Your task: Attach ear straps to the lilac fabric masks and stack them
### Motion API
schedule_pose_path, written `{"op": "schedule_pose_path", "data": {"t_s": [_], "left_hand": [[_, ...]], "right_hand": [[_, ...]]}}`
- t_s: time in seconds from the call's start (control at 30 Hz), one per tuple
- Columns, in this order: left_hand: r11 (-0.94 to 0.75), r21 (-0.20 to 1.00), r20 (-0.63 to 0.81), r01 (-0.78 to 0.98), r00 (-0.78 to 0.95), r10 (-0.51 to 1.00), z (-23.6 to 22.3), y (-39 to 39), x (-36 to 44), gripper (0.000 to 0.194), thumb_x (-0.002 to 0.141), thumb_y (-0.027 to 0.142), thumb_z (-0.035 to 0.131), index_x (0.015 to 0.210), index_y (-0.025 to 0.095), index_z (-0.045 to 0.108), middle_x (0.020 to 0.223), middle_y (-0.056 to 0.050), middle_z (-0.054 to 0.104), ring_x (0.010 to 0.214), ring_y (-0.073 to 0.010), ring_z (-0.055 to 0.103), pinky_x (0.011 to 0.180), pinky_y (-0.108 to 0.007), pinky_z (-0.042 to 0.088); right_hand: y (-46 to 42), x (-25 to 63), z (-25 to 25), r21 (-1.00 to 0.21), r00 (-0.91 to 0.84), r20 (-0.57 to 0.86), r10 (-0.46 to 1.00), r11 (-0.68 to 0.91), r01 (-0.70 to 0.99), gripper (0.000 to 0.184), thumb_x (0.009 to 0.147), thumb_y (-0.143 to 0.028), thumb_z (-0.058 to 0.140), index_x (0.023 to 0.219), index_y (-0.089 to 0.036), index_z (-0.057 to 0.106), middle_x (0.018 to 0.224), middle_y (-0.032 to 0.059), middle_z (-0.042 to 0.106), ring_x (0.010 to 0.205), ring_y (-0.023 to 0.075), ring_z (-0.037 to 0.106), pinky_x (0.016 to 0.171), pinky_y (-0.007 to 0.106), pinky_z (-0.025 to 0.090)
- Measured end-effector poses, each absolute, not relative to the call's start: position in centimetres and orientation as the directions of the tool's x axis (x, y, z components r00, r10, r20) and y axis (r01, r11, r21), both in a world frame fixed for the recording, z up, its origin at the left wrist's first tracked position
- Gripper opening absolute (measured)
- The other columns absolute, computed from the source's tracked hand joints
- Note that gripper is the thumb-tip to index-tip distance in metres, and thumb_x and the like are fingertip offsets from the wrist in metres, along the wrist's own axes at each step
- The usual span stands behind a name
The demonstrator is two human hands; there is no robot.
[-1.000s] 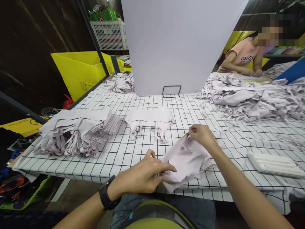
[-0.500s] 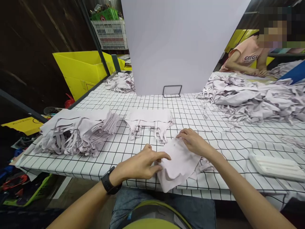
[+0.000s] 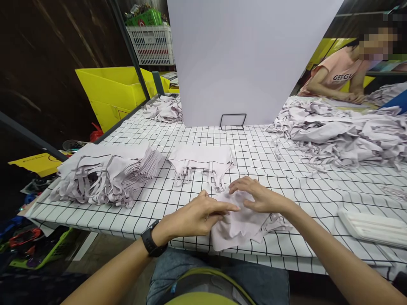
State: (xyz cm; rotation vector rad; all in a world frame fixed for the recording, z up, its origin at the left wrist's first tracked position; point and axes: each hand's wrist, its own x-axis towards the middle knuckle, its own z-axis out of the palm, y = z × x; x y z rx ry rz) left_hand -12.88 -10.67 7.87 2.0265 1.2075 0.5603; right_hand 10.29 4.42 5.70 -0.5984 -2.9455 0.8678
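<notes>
A pale pinkish garment (image 3: 240,226) with thin straps lies crumpled at the table's front edge, its straps toward the right. Over its left part is my left hand (image 3: 205,214), index finger stretched across the cloth and thumb apart below it. My right hand (image 3: 254,195) hovers at the garment's far edge, with fingers bent and thumb spread away. Both hands look open, and the fingertips are at or just above the fabric; exact contact is hard to tell. Just beyond lies another strapped garment (image 3: 202,154), spread flat with its straps toward me.
A neat stack of the same garments (image 3: 104,173) is on the left. A loose heap (image 3: 343,131) covers the right back, where a person (image 3: 340,76) works. A tall pale board (image 3: 254,63) stands behind. A white tray-like object (image 3: 372,226) lies right on the gridded tablecloth (image 3: 152,216).
My left index finger has moved right across the cloth. My right hand has shifted slightly left and its thumb has spread. The garment's near corner has been drawn in a little.
</notes>
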Motion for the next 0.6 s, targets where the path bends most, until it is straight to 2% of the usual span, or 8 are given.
{"op": "schedule_pose_path", "data": {"t_s": [0.1,0.17,0.3,0.43,0.53,0.6], "left_hand": [[-0.328,0.792,0.084,0.515,0.440,0.894,8.2,-10.3,-12.8,0.046,0.100,0.012,0.052,0.140,0.034,0.059,0.111,0.001,0.078,0.086,-0.0146,0.067,0.100,-0.041,0.039],[-0.334,0.833,0.130,0.440,0.431,0.893,8.4,-10.1,-13.0,0.045,0.100,0.013,0.053,0.140,0.033,0.060,0.116,-0.001,0.077,0.094,-0.0161,0.070,0.096,-0.037,0.044],[-0.349,0.871,0.179,0.346,0.438,0.881,8.4,-10.0,-13.4,0.046,0.099,0.013,0.056,0.140,0.031,0.060,0.117,-0.004,0.077,0.104,-0.0180,0.073,0.090,-0.032,0.052],[-0.353,0.866,0.216,0.353,0.372,0.903,9.2,-10.0,-14.1,0.043,0.097,0.011,0.057,0.138,0.025,0.061,0.104,-0.004,0.080,0.097,-0.0169,0.075,0.084,-0.028,0.056],[-0.387,0.845,0.257,0.368,0.356,0.898,10.8,-9.8,-15.2,0.040,0.096,0.011,0.058,0.134,0.022,0.063,0.103,-0.004,0.079,0.097,-0.0164,0.075,0.082,-0.026,0.059],[-0.404,0.823,0.268,0.399,0.355,0.896,12.1,-9.7,-16.2,0.037,0.095,0.011,0.059,0.131,0.021,0.065,0.104,-0.005,0.079,0.097,-0.0165,0.076,0.083,-0.026,0.060]], "right_hand": [[3.3,9.5,6.6,-0.679,-0.962,-0.105,0.253,0.688,0.255,0.036,0.086,-0.025,0.059,0.123,-0.026,0.063,0.123,0.0067,0.067,0.117,0.0290,0.056,0.100,0.049,0.044],[2.7,9.4,7.1,-0.752,-0.972,-0.086,0.218,0.625,0.207,0.033,0.088,-0.031,0.061,0.121,-0.025,0.065,0.118,0.0065,0.068,0.111,0.0267,0.059,0.098,0.046,0.045],[2.2,10.0,8.1,-0.827,-0.966,-0.073,0.248,0.527,0.198,0.029,0.093,-0.045,0.065,0.108,-0.022,0.073,0.102,0.0058,0.069,0.096,0.0226,0.063,0.087,0.038,0.047],[2.6,11.7,8.4,-0.737,-0.910,-0.172,0.376,0.564,0.373,0.040,0.090,-0.062,0.065,0.088,-0.024,0.078,0.108,0.0083,0.069,0.100,0.0273,0.062,0.092,0.044,0.045],[3.4,13.9,8.5,-0.569,-0.810,-0.265,0.524,0.593,0.570,0.047,0.084,-0.072,0.064,0.084,-0.027,0.080,0.119,0.0101,0.068,0.111,0.0369,0.057,0.093,0.052,0.044],[3.9,15.7,8.8,-0.454,-0.744,-0.254,0.618,0.603,0.656,0.050,0.081,-0.076,0.063,0.080,-0.029,0.080,0.122,0.0110,0.067,0.120,0.0431,0.052,0.096,0.059,0.042]]}}
